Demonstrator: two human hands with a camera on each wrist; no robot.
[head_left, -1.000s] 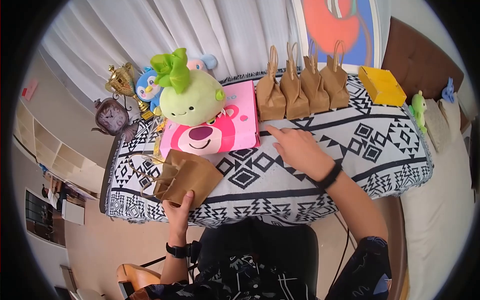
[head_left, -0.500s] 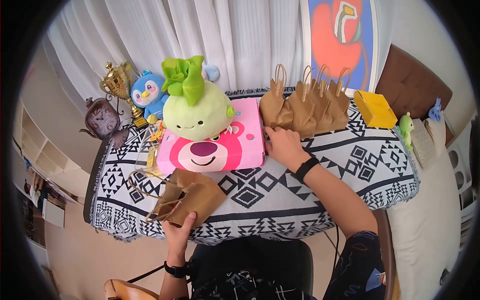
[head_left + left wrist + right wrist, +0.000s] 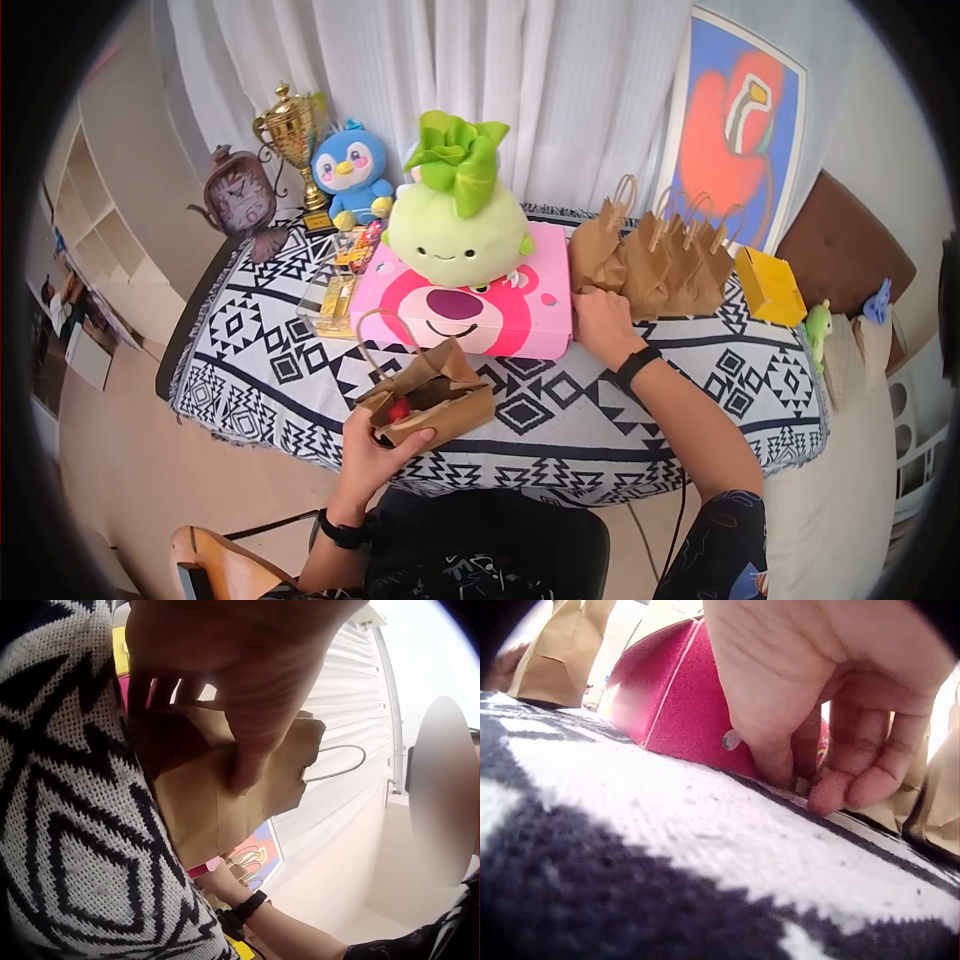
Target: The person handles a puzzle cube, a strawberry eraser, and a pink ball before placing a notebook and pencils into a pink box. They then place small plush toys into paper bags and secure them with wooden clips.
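Lifted since a second ago: one brown paper bag (image 3: 430,398), mouth now open, gripped by left hand (image 3: 375,455) at the table's (image 3: 250,350) near edge. Right hand (image 3: 600,320), fingers curled on the cloth, holding nothing, beside the pink box (image 3: 505,315). Advice: keep the mouth upward. Count: four standing bags (image 3: 660,265), two hands.

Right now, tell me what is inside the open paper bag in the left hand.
Inside the open paper bag held by the left hand, something small and red shows near the mouth. The bag's folds hide whatever else it holds.
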